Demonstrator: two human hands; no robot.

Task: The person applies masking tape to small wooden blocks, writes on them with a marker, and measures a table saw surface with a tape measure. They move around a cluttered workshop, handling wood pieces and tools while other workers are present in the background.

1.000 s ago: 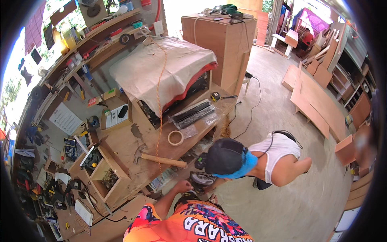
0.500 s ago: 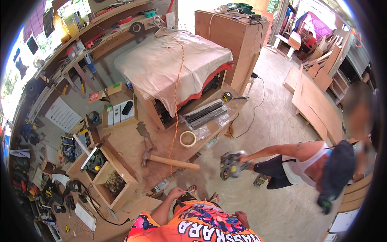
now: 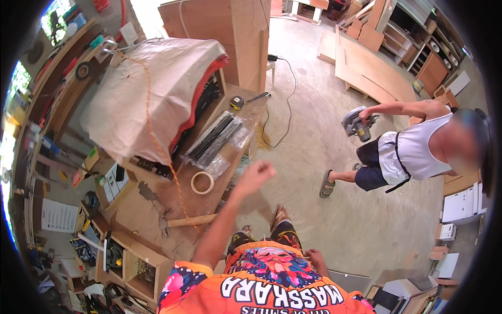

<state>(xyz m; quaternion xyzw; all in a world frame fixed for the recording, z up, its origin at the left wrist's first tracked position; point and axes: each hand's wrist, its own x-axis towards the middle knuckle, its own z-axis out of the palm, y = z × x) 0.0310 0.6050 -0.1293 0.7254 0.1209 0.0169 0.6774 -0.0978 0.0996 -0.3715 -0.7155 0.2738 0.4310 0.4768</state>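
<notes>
My left hand [image 3: 255, 177] is raised past the workbench edge, over the floor. Its fingers are curled in, and no object shows in them. Low beside my thigh hangs my right hand [image 3: 315, 258], fingers loosely bent and apart, holding nothing visible. Nearest my left hand on the bench [image 3: 185, 183] lie a roll of tape [image 3: 202, 182] and black strips in clear plastic wrap [image 3: 215, 140]. A hammer [image 3: 191, 221] rests near my left forearm, which hides part of the bench. An orange cord [image 3: 148, 112] trails over a cloth-covered machine [image 3: 141, 94].
To the right, another person [image 3: 413, 138] carries a circular saw [image 3: 359, 124] by its handle. A tape measure [image 3: 237, 102] sits on the bench, and a black cable [image 3: 291, 112] crosses the floor. Plywood sheets [image 3: 366, 73] lie farther back. Wooden boxes [image 3: 138, 267] stand at left.
My left hand has risen and moved forward and right. The view has swung right. The other person has turned more upright and lifted the circular saw away from me.
</notes>
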